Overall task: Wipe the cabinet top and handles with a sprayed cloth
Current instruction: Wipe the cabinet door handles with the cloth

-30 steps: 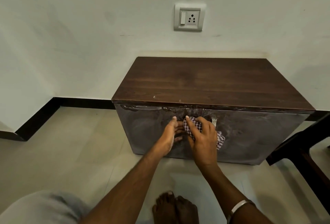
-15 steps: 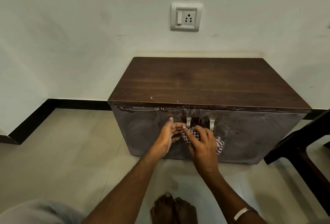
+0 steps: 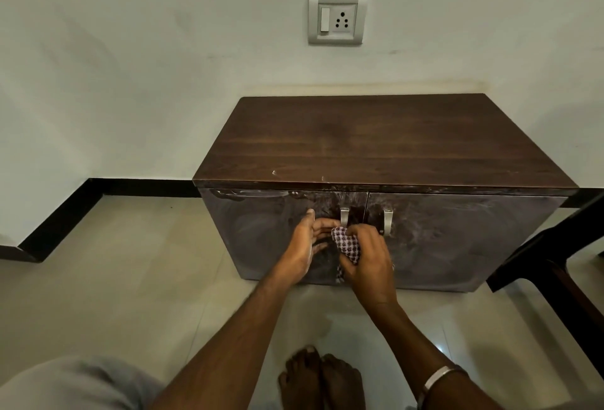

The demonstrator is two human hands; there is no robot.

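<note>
My right hand [image 3: 366, 256] grips the cloth [image 3: 347, 244] at the left handle [image 3: 344, 217]; left hand [image 3: 305, 246], fingers straight, braces the door [image 3: 261, 229]. Should wrap the handle fully, pull down.

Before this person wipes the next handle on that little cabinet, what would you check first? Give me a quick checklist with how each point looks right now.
1. Checked purple-and-white cloth held firmly: ok, the right hand grips it.
2. Left silver metal door handle within reach: ok, just above the cloth.
3. Right silver metal door handle unobstructed: ok, nothing covers it.
4. Left hand steadying the dark wooden cabinet: ok, its fingers lie against the left door.
5. Cloth damp with spray: cannot tell.
6. Doors closed: ok, both look flush.
</note>
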